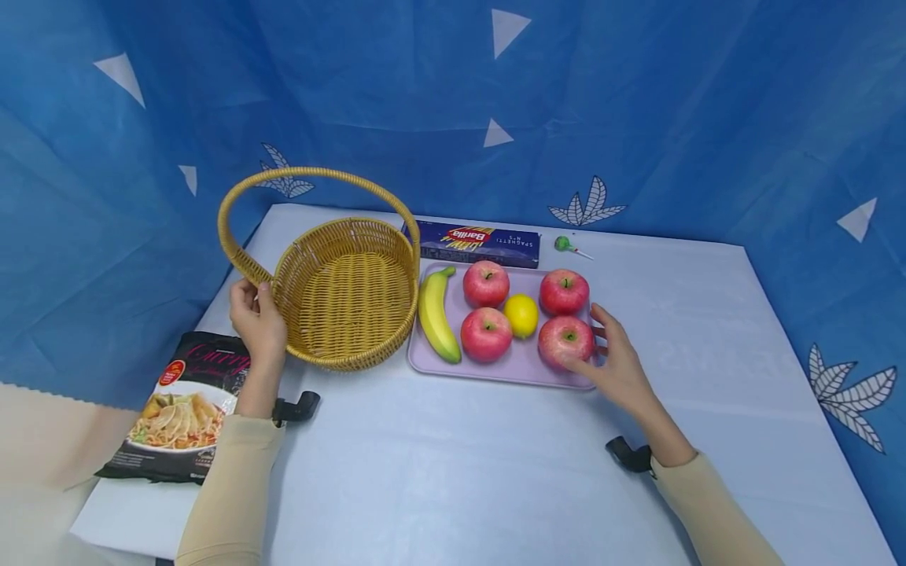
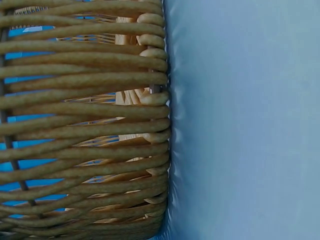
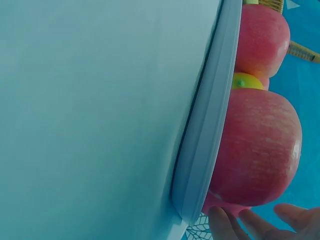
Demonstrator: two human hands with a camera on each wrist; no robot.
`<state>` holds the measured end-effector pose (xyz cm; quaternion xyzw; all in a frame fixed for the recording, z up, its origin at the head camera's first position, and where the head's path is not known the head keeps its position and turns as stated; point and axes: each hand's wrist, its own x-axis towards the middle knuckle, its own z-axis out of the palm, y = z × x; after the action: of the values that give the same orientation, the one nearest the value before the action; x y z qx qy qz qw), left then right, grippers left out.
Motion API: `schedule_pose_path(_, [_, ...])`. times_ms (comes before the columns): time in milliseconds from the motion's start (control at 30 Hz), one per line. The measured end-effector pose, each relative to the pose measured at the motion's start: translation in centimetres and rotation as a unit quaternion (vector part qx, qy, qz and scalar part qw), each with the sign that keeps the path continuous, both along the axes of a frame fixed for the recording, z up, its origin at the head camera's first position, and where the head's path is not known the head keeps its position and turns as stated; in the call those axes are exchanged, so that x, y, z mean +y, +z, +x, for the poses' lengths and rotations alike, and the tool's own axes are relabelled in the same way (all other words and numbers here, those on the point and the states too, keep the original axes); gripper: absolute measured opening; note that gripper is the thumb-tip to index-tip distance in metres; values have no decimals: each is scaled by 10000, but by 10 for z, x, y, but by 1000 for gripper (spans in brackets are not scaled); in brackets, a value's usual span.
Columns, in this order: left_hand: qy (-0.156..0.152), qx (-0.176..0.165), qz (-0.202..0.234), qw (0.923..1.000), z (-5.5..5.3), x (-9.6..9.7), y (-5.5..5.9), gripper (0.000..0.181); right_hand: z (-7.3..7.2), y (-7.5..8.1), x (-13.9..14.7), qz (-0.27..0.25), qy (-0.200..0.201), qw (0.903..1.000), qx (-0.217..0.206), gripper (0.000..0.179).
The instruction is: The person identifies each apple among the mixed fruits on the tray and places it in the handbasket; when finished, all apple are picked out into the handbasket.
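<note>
My left hand (image 1: 260, 324) grips the lower end of the handle of a round wicker basket (image 1: 351, 362), thumb against the rim. In the left wrist view the basket's woven side (image 2: 85, 110) fills the left half; the hand is out of sight there. At the near right corner of a lilac tray (image 1: 495, 377), my right hand (image 1: 621, 365) is spread beside a red apple (image 1: 566, 339). In the right wrist view its fingertips (image 3: 220, 222) lie just short of that apple. The tray also bears several other apples (image 1: 486, 334), a lemon (image 1: 521, 316) and a banana (image 1: 435, 314).
Behind the tray lies a blue spaghetti box (image 1: 477, 244), with a green lollipop (image 1: 562, 244) to its right. A black noodle packet (image 1: 187, 409) lies at the table's left edge. A blue curtain (image 1: 425, 94) hangs behind the white table (image 1: 453, 472).
</note>
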<state>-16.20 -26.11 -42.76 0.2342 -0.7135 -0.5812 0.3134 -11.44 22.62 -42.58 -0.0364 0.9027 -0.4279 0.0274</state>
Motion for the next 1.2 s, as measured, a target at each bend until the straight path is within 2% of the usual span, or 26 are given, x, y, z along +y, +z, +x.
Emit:
schedule_pose_path(600, [-3,-109,-19,9999,1,0,-2,30,-5,-1,-7,-155,-90,9973,-715,103])
schedule_pose_path(900, [6,-106,-58,9999,0,0,-3,31,-7,-7,-4,-776,-76,9949,-636,88])
schedule_pose_path(1200, [6,-148,-35,9999,1,0,-3,31,-8,-8,-7,-835,-218,9944,-605,81])
